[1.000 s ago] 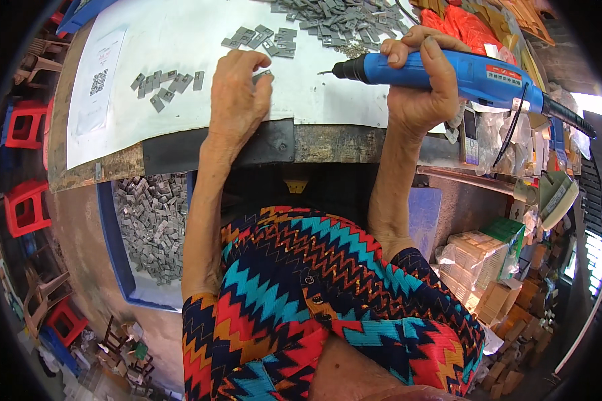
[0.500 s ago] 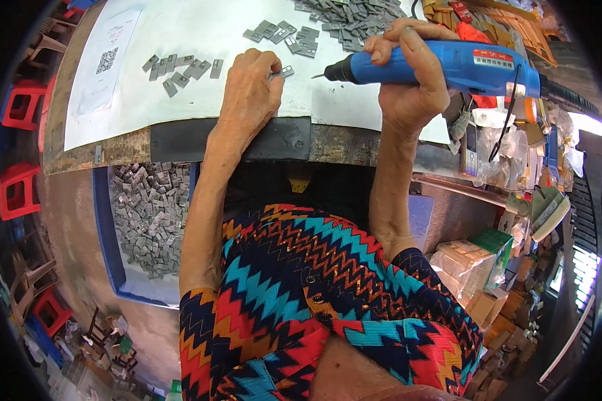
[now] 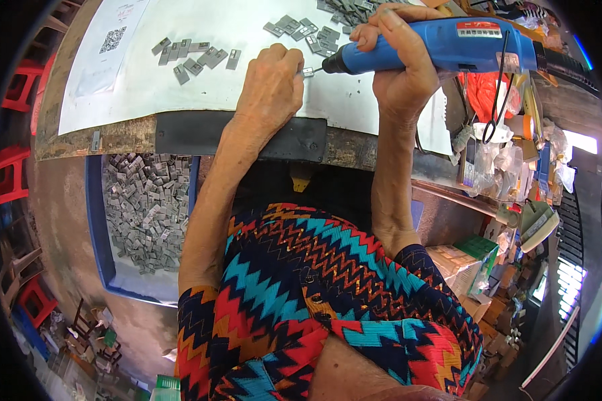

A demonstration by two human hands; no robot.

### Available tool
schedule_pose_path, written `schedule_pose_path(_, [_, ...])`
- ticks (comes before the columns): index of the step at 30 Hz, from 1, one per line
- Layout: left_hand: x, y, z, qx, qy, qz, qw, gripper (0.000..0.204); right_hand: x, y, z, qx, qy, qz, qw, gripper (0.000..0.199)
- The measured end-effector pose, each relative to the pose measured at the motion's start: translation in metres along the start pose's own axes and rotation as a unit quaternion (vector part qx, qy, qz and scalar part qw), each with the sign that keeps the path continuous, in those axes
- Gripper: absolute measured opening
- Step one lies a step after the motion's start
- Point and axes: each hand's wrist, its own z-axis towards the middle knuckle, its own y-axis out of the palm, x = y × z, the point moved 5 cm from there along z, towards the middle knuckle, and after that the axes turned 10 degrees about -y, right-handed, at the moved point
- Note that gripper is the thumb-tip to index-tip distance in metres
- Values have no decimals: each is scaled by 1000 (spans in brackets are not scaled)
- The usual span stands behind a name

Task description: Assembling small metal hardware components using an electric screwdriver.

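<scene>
My right hand (image 3: 405, 83) is wrapped round a blue electric screwdriver (image 3: 441, 48), held nearly level with its black nose pointing left. Its thin bit reaches a small grey rectangular piece (image 3: 308, 72) on the white sheet; whether it presses into the piece I cannot make out. The fingers of my left hand (image 3: 269, 87) pinch that piece at its left end, and the hand hides part of it. Beyond my hands lies a loose group of similar grey pieces (image 3: 291, 27), with a larger pile (image 3: 348, 10) farther back. Several more pieces (image 3: 207, 57) lie left of my left hand.
White paper (image 3: 140, 87) covers the worktable, with a black strip (image 3: 241, 137) along its near edge. Below stands a blue bin (image 3: 97, 227) full of grey pieces. Plastic bags (image 3: 495, 150) and boxes crowd the right. Red stools (image 3: 10, 174) stand far left.
The screwdriver has moved left, so its bit has come from a short gap away to the grey piece. My left hand stays closed on the piece. The whole view has shifted slightly.
</scene>
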Motion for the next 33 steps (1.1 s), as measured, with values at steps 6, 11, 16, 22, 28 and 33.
schedule_pose_path(6, [-1, 1, -3, -3, 4, 6, 1000, 10, 4, 7, 0, -34, -18, -13, 999, 19])
schedule_pose_path(11, [-2, 2, -4, -14, -10, -1, 1000, 9, 4, 10, 0, -52, -27, -51, 997, 17])
schedule_pose_path(16, [-2, 3, -4, -29, -21, 1, 999, 9, 4, 11, 1, -64, -55, -77, 993, 19])
schedule_pose_path(22, [-2, 3, -4, -22, -16, 3, 1000, 8, 7, 12, -1, -51, -43, -63, 996, 22])
schedule_pose_path(28, [-3, 3, -4, -29, -27, 0, 999, 10, 8, 14, -1, -67, -56, -65, 994, 22])
schedule_pose_path(33, [-1, 4, -4, -32, -27, -2, 999, 11, 27, 19, 6, -94, -123, 108, 982, 21])
